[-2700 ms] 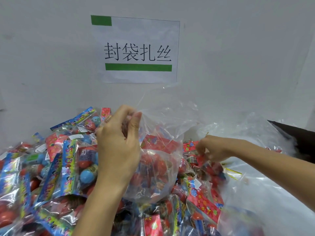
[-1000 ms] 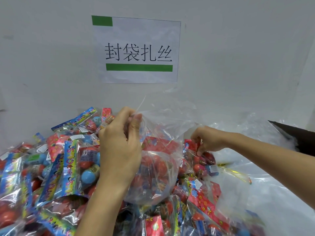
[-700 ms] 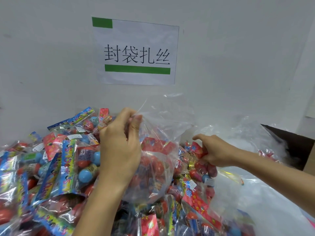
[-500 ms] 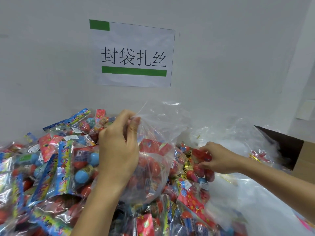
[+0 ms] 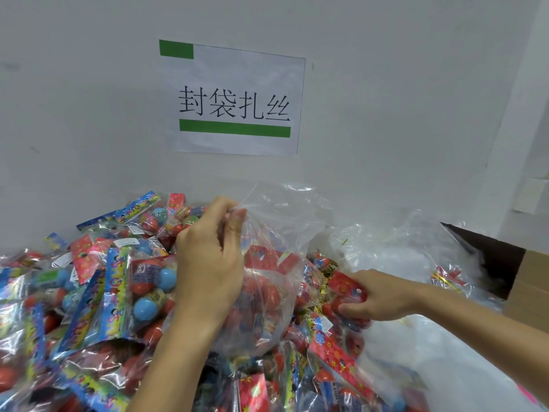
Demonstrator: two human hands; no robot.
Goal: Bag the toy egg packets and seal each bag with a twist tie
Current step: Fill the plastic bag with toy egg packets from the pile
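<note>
Two bare hands at work over a heap of toy egg packets (image 5: 98,295), seen from the head camera. Left hand (image 5: 208,263): fingers and thumb curled, pinching the gathered upper edge of a clear plastic bag (image 5: 267,292) and holding it upright above the heap. Inside the bag: red-topped packets of red eggs, seen through the film, resting low in its rounded bottom. Right hand (image 5: 377,295): lower and to the right of the bag, fingers wrapped around one red packet (image 5: 346,288) lying at the heap's right edge, just beside the bag. Heap of packets: spread across the lower left and centre, blue and red header cards, blue and red eggs. Behind and right of the hands: loose clear bags (image 5: 401,251) piled up, with a cardboard box (image 5: 528,286) at the far right. On the white wall (image 5: 386,114) above: paper sign (image 5: 234,99) with black characters and green bars.
</note>
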